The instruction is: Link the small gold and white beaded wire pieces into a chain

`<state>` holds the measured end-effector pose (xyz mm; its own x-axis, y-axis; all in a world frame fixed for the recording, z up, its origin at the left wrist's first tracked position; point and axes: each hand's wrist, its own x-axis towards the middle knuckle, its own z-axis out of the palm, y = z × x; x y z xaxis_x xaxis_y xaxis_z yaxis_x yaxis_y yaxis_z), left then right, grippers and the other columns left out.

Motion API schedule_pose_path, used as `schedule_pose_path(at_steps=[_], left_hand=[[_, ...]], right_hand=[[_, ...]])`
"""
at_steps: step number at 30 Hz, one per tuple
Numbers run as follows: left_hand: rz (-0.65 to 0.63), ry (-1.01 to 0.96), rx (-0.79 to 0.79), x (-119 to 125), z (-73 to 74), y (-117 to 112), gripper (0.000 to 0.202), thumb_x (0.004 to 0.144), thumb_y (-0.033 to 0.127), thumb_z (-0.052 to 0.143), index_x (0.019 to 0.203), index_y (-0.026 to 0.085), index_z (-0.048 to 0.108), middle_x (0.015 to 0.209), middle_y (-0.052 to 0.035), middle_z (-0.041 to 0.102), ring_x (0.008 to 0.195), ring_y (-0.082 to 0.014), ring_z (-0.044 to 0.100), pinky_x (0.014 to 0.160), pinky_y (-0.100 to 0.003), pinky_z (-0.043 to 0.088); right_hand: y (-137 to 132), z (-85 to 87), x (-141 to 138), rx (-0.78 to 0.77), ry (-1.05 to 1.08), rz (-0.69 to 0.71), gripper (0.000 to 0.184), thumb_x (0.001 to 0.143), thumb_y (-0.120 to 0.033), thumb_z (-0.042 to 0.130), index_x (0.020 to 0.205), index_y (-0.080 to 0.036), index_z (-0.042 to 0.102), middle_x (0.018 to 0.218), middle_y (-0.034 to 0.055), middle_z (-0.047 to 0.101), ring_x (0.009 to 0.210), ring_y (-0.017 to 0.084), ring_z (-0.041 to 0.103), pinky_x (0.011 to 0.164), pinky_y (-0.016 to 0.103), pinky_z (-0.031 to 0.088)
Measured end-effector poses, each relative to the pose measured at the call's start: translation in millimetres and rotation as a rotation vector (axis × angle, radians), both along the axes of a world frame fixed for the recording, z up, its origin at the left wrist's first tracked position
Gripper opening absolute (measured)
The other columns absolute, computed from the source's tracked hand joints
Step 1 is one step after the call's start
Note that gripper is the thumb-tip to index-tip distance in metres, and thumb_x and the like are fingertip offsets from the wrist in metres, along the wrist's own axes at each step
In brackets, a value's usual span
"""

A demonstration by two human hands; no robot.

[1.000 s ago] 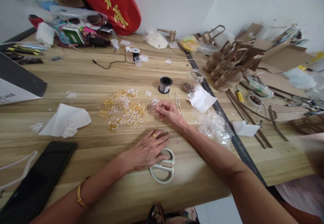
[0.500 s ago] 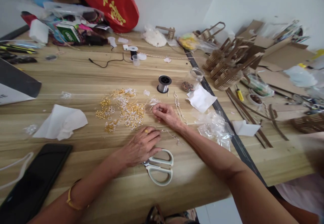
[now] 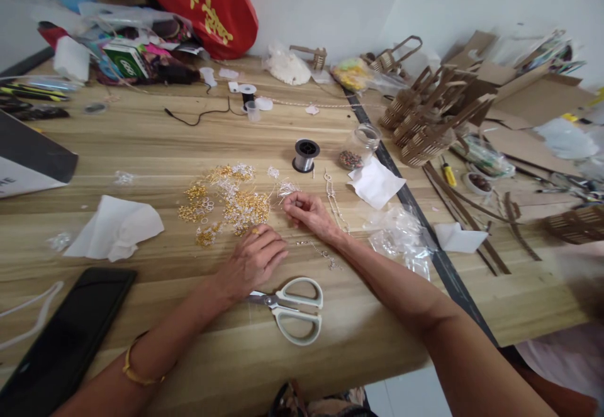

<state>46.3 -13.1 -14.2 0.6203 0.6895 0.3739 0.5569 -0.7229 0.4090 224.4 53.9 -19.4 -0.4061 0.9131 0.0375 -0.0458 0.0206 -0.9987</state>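
Note:
A scatter of small gold and silver jewellery findings (image 3: 226,203) lies on the wooden table (image 3: 155,146). My left hand (image 3: 252,260) rests flat at the pile's near edge, fingers stretched toward the findings, a gold ring on one finger. My right hand (image 3: 309,212) sits just right of the pile with its fingers pinched together on something too small to name. A thin beaded chain (image 3: 321,252) lies between my hands. White-handled scissors (image 3: 290,307) lie just below my left hand, no longer covered.
A wire spool (image 3: 306,155), a bead jar (image 3: 358,148), a chain strip (image 3: 334,200), white paper (image 3: 376,184) and plastic bags (image 3: 401,234) sit right of the pile. A tissue (image 3: 116,228) and black phone (image 3: 66,341) lie left. Wicker baskets (image 3: 419,121) and clutter fill the back.
My left hand has slid up and left off the scissors toward the pile of findings, uncovering the blades. My right hand has stayed pinched in nearly the same place.

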Motion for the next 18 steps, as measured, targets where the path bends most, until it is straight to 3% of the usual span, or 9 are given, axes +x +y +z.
schedule_pose_path(at_steps=[3,6,8,11,14,18], left_hand=[[0.180,-0.169,-0.080,-1.0,2.0,5.3,0.011,0.085,0.020,0.052,0.081,0.015,0.061,0.080,-0.0065,0.063,0.081,-0.0179,0.057,0.078,-0.035,0.047],[0.301,-0.369,-0.311,-1.1,6.7,11.6,0.013,0.080,0.023,0.057,0.090,0.016,0.059,0.079,-0.0043,0.064,0.069,-0.0145,0.058,0.068,-0.030,0.050],[0.268,-0.533,-0.560,0.1,11.1,15.0,0.032,0.077,0.024,0.060,0.107,0.015,0.055,0.090,-0.0062,0.066,0.071,-0.0143,0.061,0.067,-0.029,0.052],[0.140,-0.689,-0.840,1.8,17.0,18.2,0.046,0.074,0.026,0.063,0.116,0.013,0.051,0.101,-0.0104,0.067,0.079,-0.0170,0.065,0.070,-0.031,0.053],[0.069,-0.755,-0.956,1.1,20.7,19.0,0.043,0.075,0.029,0.063,0.115,0.014,0.054,0.097,-0.0103,0.069,0.073,-0.0161,0.066,0.069,-0.031,0.053],[0.122,-0.761,-0.983,-2.0,24.5,17.0,0.032,0.076,0.031,0.063,0.102,0.012,0.061,0.087,-0.0093,0.071,0.072,-0.0157,0.065,0.069,-0.031,0.052]], right_hand=[[-1.2,9.4,2.0,0.027,-0.010,0.070,0.028,0.078,-0.042,0.062,0.081,-0.015,0.056,0.060,-0.0051,0.049,0.048,0.006,0.044,0.046,0.018,0.040],[-4.6,22.8,3.9,0.054,-0.022,0.190,0.027,0.079,-0.041,0.062,0.082,-0.014,0.057,0.061,-0.0039,0.051,0.050,0.006,0.045,0.047,0.018,0.040],[-7.4,30.8,4.4,0.072,-0.033,0.250,0.026,0.080,-0.039,0.062,0.083,-0.014,0.057,0.064,-0.0029,0.052,0.051,0.006,0.045,0.047,0.018,0.039],[-9.8,38.3,4.1,0.101,-0.071,0.270,0.024,0.081,-0.038,0.061,0.084,-0.014,0.058,0.065,-0.0025,0.053,0.051,0.006,0.045,0.047,0.018,0.039],[-8.9,41.9,3.8,0.135,-0.106,0.242,0.025,0.081,-0.039,0.061,0.086,-0.014,0.059,0.062,-0.0030,0.053,0.051,0.006,0.046,0.047,0.018,0.040],[-7.9,45.5,3.8,0.161,-0.103,0.197,0.026,0.080,-0.039,0.062,0.083,-0.014,0.058,0.063,-0.0024,0.054,0.052,0.006,0.048,0.048,0.019,0.042]])
